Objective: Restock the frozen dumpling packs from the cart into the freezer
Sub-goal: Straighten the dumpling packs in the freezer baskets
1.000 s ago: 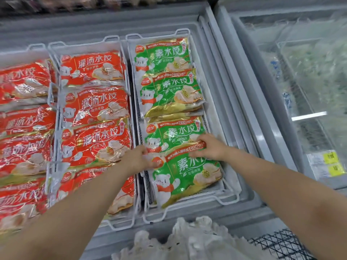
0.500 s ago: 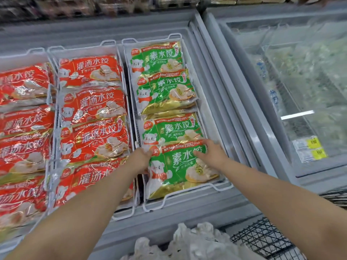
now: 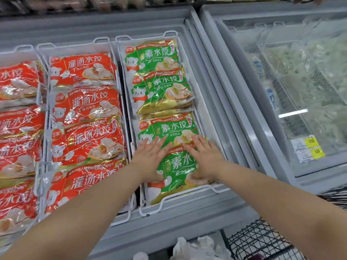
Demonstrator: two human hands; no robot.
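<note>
Shiny green plastic dumpling packs (image 3: 163,87) fill the white wire basket (image 3: 144,211) from far rim to near rim; only a narrow strip along its right edge is free.

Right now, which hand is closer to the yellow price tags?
Right. The right hand presses the front green dumpling pack on its right half, toward the yellow price tags; the left hand presses its left half, farther off, beside the red dumpling packs.

Yellow price tags (image 3: 312,142), crumpled white plastic (image 3: 197,248), perhaps bags
</note>
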